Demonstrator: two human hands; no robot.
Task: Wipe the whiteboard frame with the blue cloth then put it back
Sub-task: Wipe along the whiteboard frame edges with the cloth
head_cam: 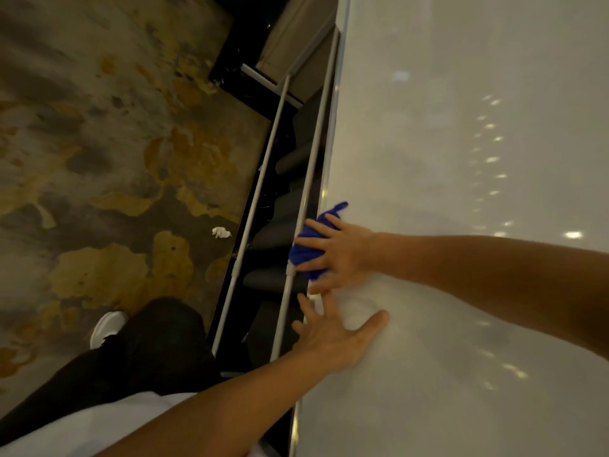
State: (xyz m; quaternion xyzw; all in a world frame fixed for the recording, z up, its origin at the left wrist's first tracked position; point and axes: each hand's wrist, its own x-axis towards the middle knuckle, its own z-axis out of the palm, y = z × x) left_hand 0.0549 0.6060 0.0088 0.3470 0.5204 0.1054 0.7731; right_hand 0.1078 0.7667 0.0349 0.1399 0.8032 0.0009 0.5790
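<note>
The whiteboard (461, 159) fills the right side of the head view, its glossy face reflecting lights. Its pale frame edge (333, 127) runs diagonally down the middle. My right hand (339, 253) presses the blue cloth (308, 250) flat against that frame edge, fingers spread over it; a corner of the cloth sticks out above the fingers. My left hand (333, 334) lies flat on the board just below, fingers apart, holding nothing, its fingertips almost touching my right hand.
Two white metal rails (257, 199) of the stand run beside the frame, with dark rounded shapes (280, 232) between them. Patterned carpet (115, 159) lies to the left, with a scrap of white paper (220, 232). My dark trouser leg and white shoe (107, 326) are at lower left.
</note>
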